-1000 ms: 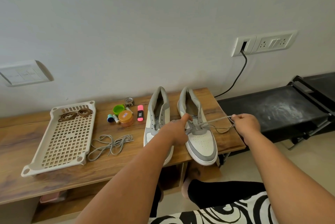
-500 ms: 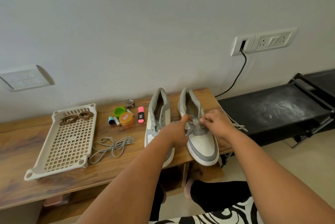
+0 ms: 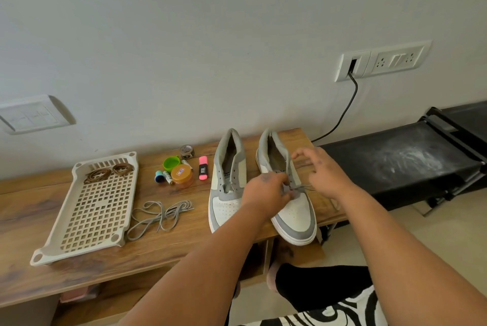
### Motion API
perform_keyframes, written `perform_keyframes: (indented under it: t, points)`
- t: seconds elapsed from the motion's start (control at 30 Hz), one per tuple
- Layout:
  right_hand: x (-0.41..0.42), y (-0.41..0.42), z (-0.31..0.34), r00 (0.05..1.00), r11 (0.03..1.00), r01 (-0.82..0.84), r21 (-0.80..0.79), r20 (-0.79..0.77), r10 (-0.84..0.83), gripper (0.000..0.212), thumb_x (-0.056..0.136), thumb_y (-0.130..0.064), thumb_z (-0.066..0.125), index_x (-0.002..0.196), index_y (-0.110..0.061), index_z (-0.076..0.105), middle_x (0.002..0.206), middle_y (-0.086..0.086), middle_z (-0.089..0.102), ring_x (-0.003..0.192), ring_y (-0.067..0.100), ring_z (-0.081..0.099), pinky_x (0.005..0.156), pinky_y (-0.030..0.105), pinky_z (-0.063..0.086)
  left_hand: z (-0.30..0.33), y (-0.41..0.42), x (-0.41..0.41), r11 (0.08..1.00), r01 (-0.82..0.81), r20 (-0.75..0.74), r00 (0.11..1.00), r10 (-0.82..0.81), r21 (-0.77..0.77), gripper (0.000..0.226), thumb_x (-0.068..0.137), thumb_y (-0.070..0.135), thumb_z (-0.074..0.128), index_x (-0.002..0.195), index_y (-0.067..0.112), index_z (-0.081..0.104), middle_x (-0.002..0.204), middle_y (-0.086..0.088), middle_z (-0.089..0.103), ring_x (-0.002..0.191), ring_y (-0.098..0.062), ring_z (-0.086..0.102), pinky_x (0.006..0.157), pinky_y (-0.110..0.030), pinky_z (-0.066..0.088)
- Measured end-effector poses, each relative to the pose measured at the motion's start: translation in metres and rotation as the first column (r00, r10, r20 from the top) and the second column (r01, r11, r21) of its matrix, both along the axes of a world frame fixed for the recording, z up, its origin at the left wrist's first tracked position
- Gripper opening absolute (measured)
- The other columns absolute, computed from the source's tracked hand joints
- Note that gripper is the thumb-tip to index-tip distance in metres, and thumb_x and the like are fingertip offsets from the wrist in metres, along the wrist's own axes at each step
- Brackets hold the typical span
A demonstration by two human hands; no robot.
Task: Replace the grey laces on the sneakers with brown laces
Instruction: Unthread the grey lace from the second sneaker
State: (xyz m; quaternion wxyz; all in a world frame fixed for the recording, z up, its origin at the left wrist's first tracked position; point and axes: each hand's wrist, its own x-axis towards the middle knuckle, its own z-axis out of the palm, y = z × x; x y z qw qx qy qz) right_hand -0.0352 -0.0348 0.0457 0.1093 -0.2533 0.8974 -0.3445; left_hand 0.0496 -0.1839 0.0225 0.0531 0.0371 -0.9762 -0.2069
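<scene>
Left hand (image 3: 266, 191) pinches the grey lace (image 3: 303, 188) at the right sneaker (image 3: 290, 199) on the tabletop (image 3: 184, 241), right hand (image 3: 322, 171) spread above; risk judged: lace snagging in an eyelet, dragging the sneaker off the edge

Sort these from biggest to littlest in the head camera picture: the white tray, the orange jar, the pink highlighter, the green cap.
1. white tray
2. orange jar
3. pink highlighter and green cap: these look about alike, so no ranking between them.
</scene>
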Motion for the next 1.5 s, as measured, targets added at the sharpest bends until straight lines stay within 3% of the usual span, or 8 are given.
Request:
perform_keyframes:
  t: [0.33, 0.57, 0.63, 0.8, 1.03, 1.13, 1.27, 1.5]
  points:
    - [0.010, -0.015, -0.002, 0.995, 0.978, -0.091, 0.187, 0.068, 0.079, 0.054, 0.094, 0.000, 0.052, 0.137, -0.032, 0.054, 0.152, 0.000, 0.034, 0.138, 0.024, 0.034, 0.112, 0.038, 0.032, -0.014, 0.015, -0.005, 0.992, 0.101, -0.013, 0.995, -0.102, -0.074, 0.025, 0.100, 0.033, 0.049, 0.112, 0.016, 0.062, 0.111, -0.004, 0.063, 0.101, -0.024, 0.061, 0.081, -0.038, 0.051]
    - [0.005, -0.011, -0.005, 0.986, 0.996, -0.043, 0.083, 0.167, 0.029, 0.056, 0.091, 0.004, 0.053, 0.134, -0.031, 0.057, 0.149, -0.002, 0.038, 0.135, 0.020, 0.041, 0.110, 0.037, 0.037, 0.016, 0.002, -0.004, 0.961, 0.070, 0.275, 0.950, -0.146, 0.269, 0.044, 0.102, 0.043, 0.046, 0.066, 0.017, 0.053, 0.068, -0.002, 0.051, 0.063, -0.014, 0.048, 0.065, -0.034, 0.043]
    - [0.004, -0.011, -0.007, 0.983, 0.999, -0.016, 0.035, 0.184, 0.009, 0.053, 0.092, 0.004, 0.047, 0.132, -0.029, 0.059, 0.146, -0.001, 0.043, 0.132, 0.020, 0.044, 0.109, 0.037, 0.040, 0.025, -0.008, -0.002, 0.981, 0.069, 0.381, 0.915, -0.135, 0.181, 0.049, 0.100, 0.046, 0.047, 0.064, 0.014, 0.057, 0.065, -0.001, 0.054, 0.064, -0.013, 0.051, 0.068, -0.031, 0.043]
    - [0.003, -0.011, -0.007, 0.957, 0.996, 0.056, -0.065, 0.289, -0.034, 0.052, 0.092, 0.006, 0.044, 0.127, -0.027, 0.064, 0.146, 0.001, 0.045, 0.131, 0.020, 0.046, 0.107, 0.040, 0.044, 0.031, -0.029, 0.010, 0.935, 0.274, 0.652, 0.755, -0.064, -0.225, 0.028, 0.087, 0.027, 0.070, 0.112, 0.014, 0.070, 0.112, -0.006, 0.066, 0.106, -0.024, 0.061, 0.095, -0.038, 0.051]
    - [0.003, -0.013, -0.005, 0.896, 0.972, 0.157, -0.177, 0.439, -0.065, 0.054, 0.091, 0.009, 0.035, 0.125, -0.021, 0.064, 0.145, 0.005, 0.048, 0.134, 0.024, 0.042, 0.108, 0.042, 0.041, 0.035, 0.003, 0.007, 0.993, 0.053, 0.059, 0.997, -0.047, -0.107, 0.026, 0.092, 0.036, 0.058, 0.114, 0.023, 0.059, 0.118, -0.001, 0.039, 0.103, -0.017, 0.048, 0.080, -0.030, 0.048]
    - [0.005, -0.012, -0.004, 0.899, 0.976, 0.155, -0.151, 0.431, -0.076, 0.059, 0.086, 0.010, 0.037, 0.128, -0.021, 0.063, 0.146, 0.004, 0.049, 0.133, 0.022, 0.044, 0.108, 0.042, 0.042, 0.013, 0.020, 0.004, 0.993, -0.120, 0.074, 0.990, 0.120, -0.003, 0.027, 0.094, 0.040, 0.059, 0.110, 0.018, 0.061, 0.124, -0.003, 0.036, 0.098, -0.018, 0.049, 0.075, -0.029, 0.045]
    - [0.008, -0.011, 0.002, 0.883, 0.971, 0.150, -0.185, 0.468, -0.048, 0.045, 0.098, -0.001, 0.037, 0.133, -0.018, 0.060, 0.133, -0.003, 0.049, 0.122, 0.016, 0.045, 0.070, 0.012, 0.048, -0.002, 0.022, -0.008, 0.985, -0.159, 0.113, 0.982, 0.150, 0.073, 0.026, 0.097, 0.037, 0.057, 0.105, 0.015, 0.068, 0.121, -0.004, 0.038, 0.085, -0.015, 0.048, 0.073, -0.028, 0.045]
    - [0.003, -0.007, -0.008, 0.976, 0.993, 0.059, -0.101, 0.215, -0.036, 0.032, 0.093, -0.028, 0.064, 0.125, -0.024, 0.065, 0.129, -0.005, 0.060, 0.119, 0.010, 0.051, 0.103, 0.032, 0.041, 0.004, -0.001, -0.008, 0.917, -0.133, 0.096, 0.990, 0.104, 0.376, 0.019, 0.097, 0.030, 0.059, 0.088, 0.013, 0.061, 0.108, 0.001, 0.037, 0.085, -0.009, 0.046, 0.085, -0.024, 0.042]
